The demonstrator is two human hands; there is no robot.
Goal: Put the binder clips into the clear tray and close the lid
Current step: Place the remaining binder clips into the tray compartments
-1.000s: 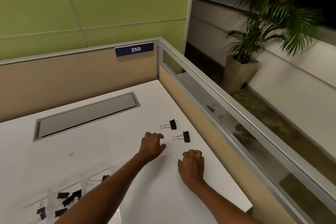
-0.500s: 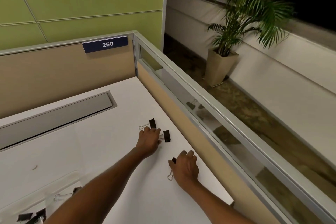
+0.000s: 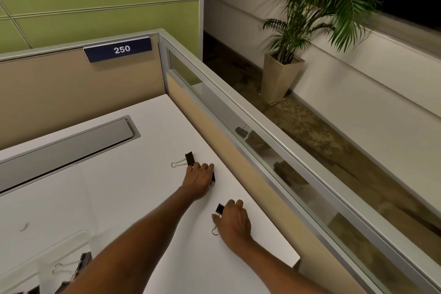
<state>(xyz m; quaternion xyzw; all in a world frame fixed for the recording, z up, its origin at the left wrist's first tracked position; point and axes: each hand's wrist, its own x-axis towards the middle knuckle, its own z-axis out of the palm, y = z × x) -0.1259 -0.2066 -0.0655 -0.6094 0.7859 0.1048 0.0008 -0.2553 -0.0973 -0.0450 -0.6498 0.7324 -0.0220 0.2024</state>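
On the white desk [image 3: 133, 188], my left hand [image 3: 199, 180] covers a black binder clip [image 3: 213, 177]; its fingers curl over the clip and only one black edge shows. A second black binder clip [image 3: 189, 159] with silver wire handles lies free just beyond that hand's fingertips. Nearer the desk's front right, my right hand [image 3: 235, 221] grips a third binder clip [image 3: 219, 209], with its black body at the thumb and a wire loop sticking out below. The clear tray [image 3: 71, 237] sits at the lower left, partly cut off, holding a binder clip in the tray [image 3: 80, 262] and others.
A grey cable flap [image 3: 71, 145] is set into the desk at the back left. A beige partition with a glass strip [image 3: 262, 150] runs along the desk's right edge. The back panel carries a "250" label [image 3: 121, 49]. A potted palm [image 3: 281, 79] stands beyond the partition.
My left hand moved forward and came down over the nearer of the two far clips. My right hand lifted its clip slightly into view. The camera swung right, pushing the tray to the frame's edge.
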